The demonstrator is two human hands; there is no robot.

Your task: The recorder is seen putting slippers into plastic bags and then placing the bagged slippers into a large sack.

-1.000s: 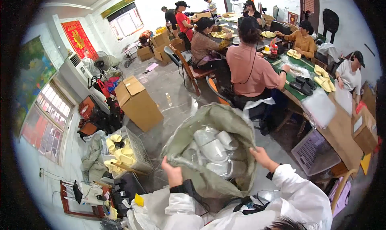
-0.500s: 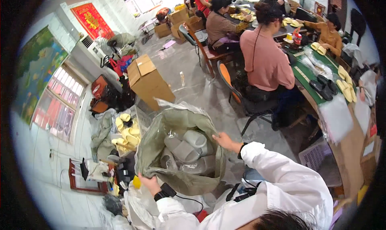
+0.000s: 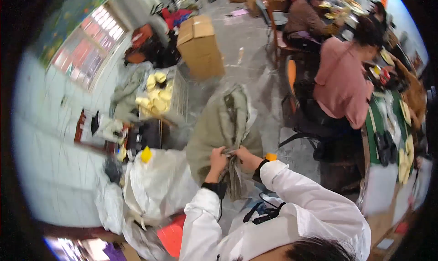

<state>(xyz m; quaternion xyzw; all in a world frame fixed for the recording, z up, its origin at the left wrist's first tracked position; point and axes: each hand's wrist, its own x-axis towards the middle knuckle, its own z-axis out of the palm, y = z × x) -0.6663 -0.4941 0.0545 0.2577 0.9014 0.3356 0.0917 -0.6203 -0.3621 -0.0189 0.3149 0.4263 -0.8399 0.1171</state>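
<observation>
A large grey-green woven sack [image 3: 207, 129] stands on the floor in front of me, its mouth pulled together into a long folded slit. My left hand [image 3: 217, 162] is closed on the near part of the rim. Right beside it, almost touching, my right hand [image 3: 247, 159] grips the gathered rim from the other side. The folded edge hangs down between my two wrists. The slides in the sack are hidden by the closed cloth now.
White sacks [image 3: 157, 179] lie at my left. Beyond them, a crate [image 3: 178, 97] holds yellow slides [image 3: 157, 97], near a tall cardboard box [image 3: 198, 46]. On the right, a person in pink [image 3: 340, 78] sits at a table with a green mat [image 3: 378, 119].
Both hands have come together, drawing the wide-open mouth of the sack into a narrow fold. The grey slides inside have gone out of sight. My view has shifted.
</observation>
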